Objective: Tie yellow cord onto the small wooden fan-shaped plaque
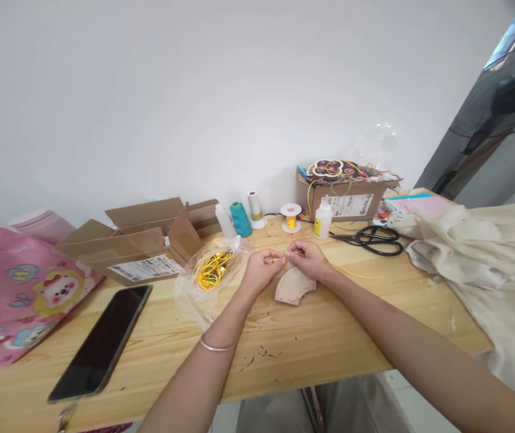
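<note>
Over the middle of the table, my left hand [262, 269] pinches a yellow cord [277, 260] between thumb and fingertips. Close beside it, my right hand [308, 260] is closed on the same cord, whose loose end trails to the right past the wrist. Just below my fingers hangs or rests a beige fan-shaped fabric piece [294, 287] with a stitched-looking curved edge; whether it touches the table I cannot tell. The cord appears to meet its top, but my fingers hide the exact spot.
Left of my hands lies a plastic bag of yellow cord [215, 270], with a phone [101, 343] and an open cardboard box [135, 255] beyond. Behind stand a teal thread cone [240, 220], a yellow spool [290, 219] and a glue bottle [323, 219]. Black scissors [375, 239] and cream cloth [469, 258] lie right.
</note>
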A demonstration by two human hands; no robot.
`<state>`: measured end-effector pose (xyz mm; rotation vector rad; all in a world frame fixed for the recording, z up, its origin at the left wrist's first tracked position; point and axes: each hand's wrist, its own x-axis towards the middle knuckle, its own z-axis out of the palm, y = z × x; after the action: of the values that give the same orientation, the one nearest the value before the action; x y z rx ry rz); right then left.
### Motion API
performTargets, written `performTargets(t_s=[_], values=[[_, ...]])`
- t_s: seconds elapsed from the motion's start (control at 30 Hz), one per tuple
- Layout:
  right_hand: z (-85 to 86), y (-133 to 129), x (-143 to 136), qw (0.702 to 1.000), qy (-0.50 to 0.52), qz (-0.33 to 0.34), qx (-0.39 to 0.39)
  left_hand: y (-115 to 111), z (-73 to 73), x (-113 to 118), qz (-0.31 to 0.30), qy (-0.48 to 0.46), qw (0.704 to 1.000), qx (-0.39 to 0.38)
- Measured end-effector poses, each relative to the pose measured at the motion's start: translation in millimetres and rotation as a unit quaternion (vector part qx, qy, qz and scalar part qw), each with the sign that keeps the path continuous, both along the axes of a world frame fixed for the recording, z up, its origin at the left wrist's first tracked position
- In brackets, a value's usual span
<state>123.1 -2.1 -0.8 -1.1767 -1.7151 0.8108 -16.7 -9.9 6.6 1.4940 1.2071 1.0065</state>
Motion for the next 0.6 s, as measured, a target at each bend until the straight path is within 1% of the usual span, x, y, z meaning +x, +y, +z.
performTargets(t_s=[0.2,0.3,0.37,0.47,0.6], values=[[3.8,-1.1,0.9,1.0,0.008,-0.016,-0.007,0.6,-0.6,-0.4,0.014,-0.019,1.0,-0.012],[3.5,-1.0,2.5,1.0,0.021,-0.006,-0.02,0.2,0.0,-2.0,0.002,-0.042,0.999,-0.033],[2.6,-0.5,3.2,0.999,0.027,0.002,-0.031,-0.3,1.0,-2.8,0.007,-0.049,0.998,-0.042],[1.0,-0.1,3.3,0.999,0.023,0.005,-0.035,-0.4,2.0,-3.4,0.021,-0.05,0.998,-0.04],[0.8,-2.5,1.6,0.999,0.019,0.009,-0.036,0.6,1.4,-3.7,0.025,-0.038,0.998,-0.033]])
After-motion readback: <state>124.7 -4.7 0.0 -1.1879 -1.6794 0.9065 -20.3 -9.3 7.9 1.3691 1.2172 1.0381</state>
